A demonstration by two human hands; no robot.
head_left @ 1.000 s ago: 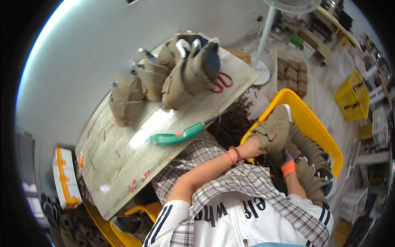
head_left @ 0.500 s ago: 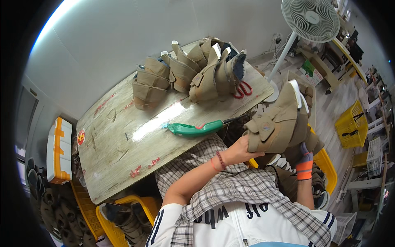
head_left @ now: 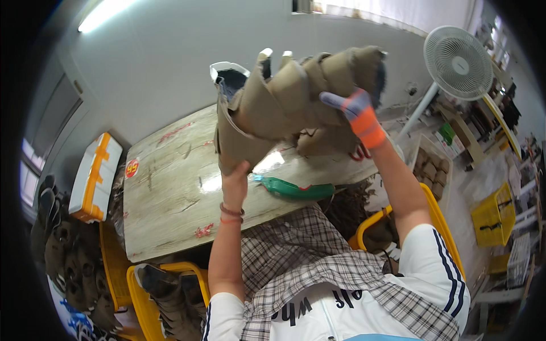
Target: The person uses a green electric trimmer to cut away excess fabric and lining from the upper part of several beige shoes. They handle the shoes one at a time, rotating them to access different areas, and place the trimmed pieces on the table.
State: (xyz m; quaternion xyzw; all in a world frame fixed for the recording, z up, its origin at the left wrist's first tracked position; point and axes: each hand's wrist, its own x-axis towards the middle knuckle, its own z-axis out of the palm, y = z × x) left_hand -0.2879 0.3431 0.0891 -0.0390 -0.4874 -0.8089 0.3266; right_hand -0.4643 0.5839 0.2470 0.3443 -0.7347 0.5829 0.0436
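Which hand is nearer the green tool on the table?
Left. The left hand grips the tan boot just above the green tool; the right hand is higher up.

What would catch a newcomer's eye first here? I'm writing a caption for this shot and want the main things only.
A tan boot upper is held up high in the middle of the view, the left hand gripping its lower edge and the right hand, in an orange and purple glove, on its far side. Below it, a green hand tool lies on the worn wooden table. A white standing fan is at upper right.
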